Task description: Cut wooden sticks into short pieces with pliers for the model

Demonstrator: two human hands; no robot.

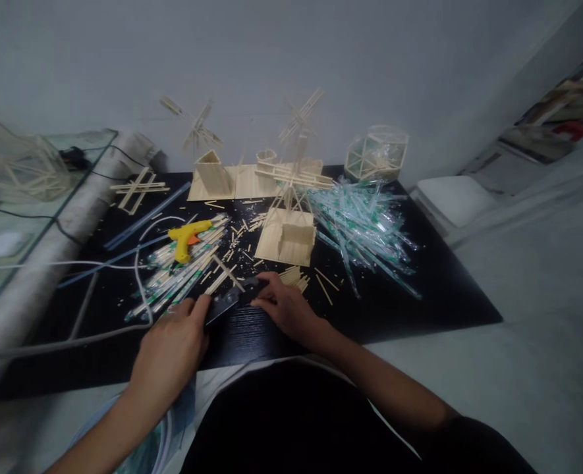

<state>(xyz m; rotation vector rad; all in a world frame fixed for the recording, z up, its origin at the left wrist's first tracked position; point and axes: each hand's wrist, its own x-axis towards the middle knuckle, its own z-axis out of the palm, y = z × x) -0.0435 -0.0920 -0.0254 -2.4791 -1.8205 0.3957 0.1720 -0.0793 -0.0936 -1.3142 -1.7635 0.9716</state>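
Observation:
Near the front of the black table, my left hand (177, 332) is closed around a dark hand tool (224, 304) with a long flat body; its exact kind is unclear. My right hand (288, 308) is at the tool's far end, fingers bent and drawn together; what they pinch is hidden. Just beyond the tool lies a thin wooden stick (228, 271). Short sticks (294, 276) lie in a pile beyond my right hand. A wooden windmill model (286, 237), with an open box on a flat base, stands farther back.
A yellow glue gun (188, 238) rests on wrapped chopsticks (177, 289), its white cord (140, 263) looping left. More wrapped chopsticks (365, 224) are heaped at right. Another windmill (212, 172) and a geometric frame (377, 153) stand by the wall. Offcuts litter the table's middle.

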